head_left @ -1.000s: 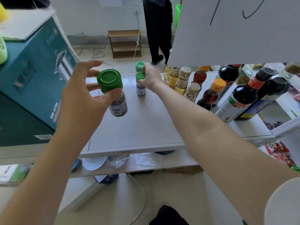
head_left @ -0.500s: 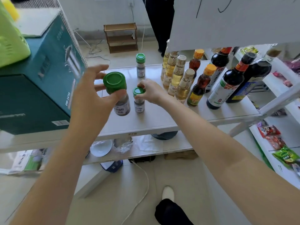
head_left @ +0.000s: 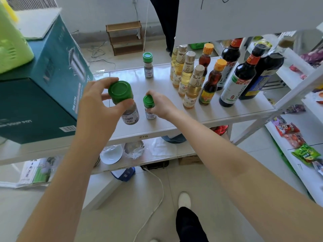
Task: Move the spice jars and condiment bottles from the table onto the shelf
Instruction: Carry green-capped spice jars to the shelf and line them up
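Note:
My left hand [head_left: 99,103] grips a green-capped spice jar [head_left: 125,102] by its cap, held just above the white shelf board [head_left: 174,123]. My right hand [head_left: 161,105] holds a second, smaller-looking green-capped jar [head_left: 149,108] that stands on the board nearer the front. A third green-capped jar [head_left: 148,66] stands alone at the back. To the right stand several pale oil bottles [head_left: 187,75], two amber bottles with orange caps [head_left: 212,82] and dark soy sauce bottles [head_left: 239,79].
A large teal soup-pot box [head_left: 43,88] fills the shelf's left side, with a green object on top. A lower shelf holds bowls [head_left: 111,154]. A snack rack [head_left: 297,137] stands at right. A person's dark legs [head_left: 167,23] and a small wooden rack [head_left: 125,38] are behind.
My right hand drew its jar back from beside the rear jar towards the front of the board. My left hand keeps its jar raised. The camera tilted down.

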